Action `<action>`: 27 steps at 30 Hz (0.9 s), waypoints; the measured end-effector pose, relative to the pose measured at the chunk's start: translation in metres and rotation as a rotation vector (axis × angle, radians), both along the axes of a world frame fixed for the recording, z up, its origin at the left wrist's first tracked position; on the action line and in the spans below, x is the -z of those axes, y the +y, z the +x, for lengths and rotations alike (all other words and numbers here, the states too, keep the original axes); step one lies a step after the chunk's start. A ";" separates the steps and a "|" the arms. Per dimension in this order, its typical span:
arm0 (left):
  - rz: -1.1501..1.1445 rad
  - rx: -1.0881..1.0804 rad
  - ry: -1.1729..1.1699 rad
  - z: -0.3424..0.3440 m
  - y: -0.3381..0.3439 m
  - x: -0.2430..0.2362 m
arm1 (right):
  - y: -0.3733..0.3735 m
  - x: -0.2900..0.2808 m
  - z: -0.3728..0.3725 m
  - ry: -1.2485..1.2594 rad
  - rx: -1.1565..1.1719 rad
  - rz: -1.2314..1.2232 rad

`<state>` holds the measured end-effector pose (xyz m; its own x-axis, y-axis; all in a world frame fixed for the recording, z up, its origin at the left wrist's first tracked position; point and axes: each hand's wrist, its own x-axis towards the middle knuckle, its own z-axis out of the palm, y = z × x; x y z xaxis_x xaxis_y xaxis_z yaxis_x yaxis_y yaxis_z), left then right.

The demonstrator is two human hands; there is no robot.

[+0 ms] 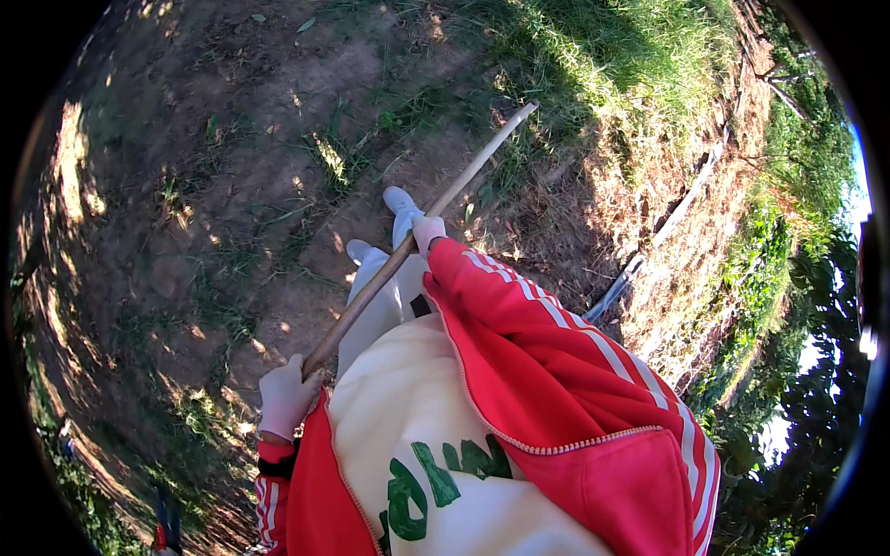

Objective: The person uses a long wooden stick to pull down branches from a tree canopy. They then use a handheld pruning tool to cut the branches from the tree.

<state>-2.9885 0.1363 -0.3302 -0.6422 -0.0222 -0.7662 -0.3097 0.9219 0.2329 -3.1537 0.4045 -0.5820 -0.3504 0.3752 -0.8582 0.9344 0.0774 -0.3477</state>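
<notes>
Stick: we see a long wooden stick (422, 227) running on a slant from low on the left up to the right, its far end over the grass.
Left hand: our left hand (284, 398), in a pale glove, is wrapped tight around the near end of the stick, fingers closed about the wood.
Right hand: our right hand (427, 232), also gloved, is closed around the stick further up, near its middle, at the end of the red sleeve (547, 352) with white stripes.
Position: the stick crosses in front of our body, above the pale trousers (385, 306) and the two light shoes (399, 200); we cannot tell whether its far tip touches the ground.
Clothing: we wear a cream top (417, 417) with green lettering under the open red jacket.
Ground: bare brown soil (204, 185) with sparse tufts lies to the left, thicker grass (612, 46) above.
Surroundings: a pale pipe (667, 222) lies along the dry slope at the right, well apart from the stick.
</notes>
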 end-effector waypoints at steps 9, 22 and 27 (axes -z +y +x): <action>0.130 -0.005 -0.046 -0.033 0.048 0.020 | 0.073 -0.009 -0.038 0.156 0.041 0.099; -0.158 -0.247 -0.104 0.071 -0.064 -0.125 | -0.120 0.030 0.104 -0.098 -0.248 -0.327; -0.164 -0.191 -0.066 0.048 -0.068 -0.119 | -0.115 0.016 0.087 -0.072 -0.002 -0.322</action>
